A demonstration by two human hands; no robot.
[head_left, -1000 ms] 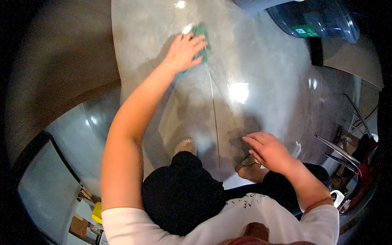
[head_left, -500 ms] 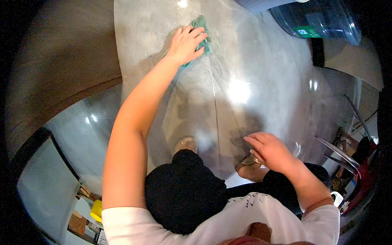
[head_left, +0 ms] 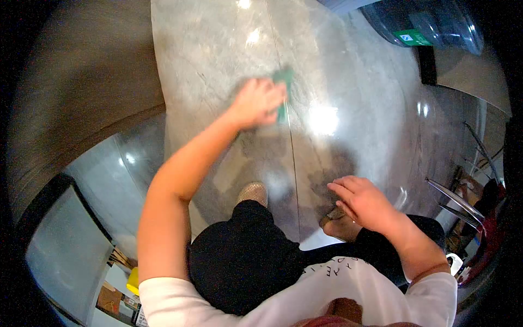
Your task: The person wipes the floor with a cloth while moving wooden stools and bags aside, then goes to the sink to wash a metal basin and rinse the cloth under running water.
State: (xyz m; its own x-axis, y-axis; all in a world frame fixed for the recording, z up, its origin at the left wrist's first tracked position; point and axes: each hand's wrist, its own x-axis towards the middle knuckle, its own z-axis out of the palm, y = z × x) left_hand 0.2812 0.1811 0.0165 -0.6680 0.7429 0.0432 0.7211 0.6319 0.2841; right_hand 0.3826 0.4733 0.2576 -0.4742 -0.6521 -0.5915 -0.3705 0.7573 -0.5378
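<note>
Pressed against the shiny grey floor (head_left: 354,82) is a green cloth (head_left: 285,87), under and beyond the fingers of my left hand (head_left: 256,103). That hand is smeared by motion, and part of the cloth is hidden beneath it. My right hand (head_left: 362,201) hangs over my bent right knee, above my right foot, fingers stretched out and holding nothing. Both of my shoes rest on the floor, the left shoe (head_left: 253,193) below the cloth.
A brown panel-like surface (head_left: 87,82) curves along the left. At the upper right lies a large clear water bottle (head_left: 430,24) with a green label. Metal chair legs (head_left: 455,196) stand at the right. Lower left holds a dark-framed pale panel (head_left: 65,240) and a yellow object (head_left: 132,282).
My left hand has drawn the green cloth back toward me and slightly to the right across the floor. My right hand stays over my knee.
</note>
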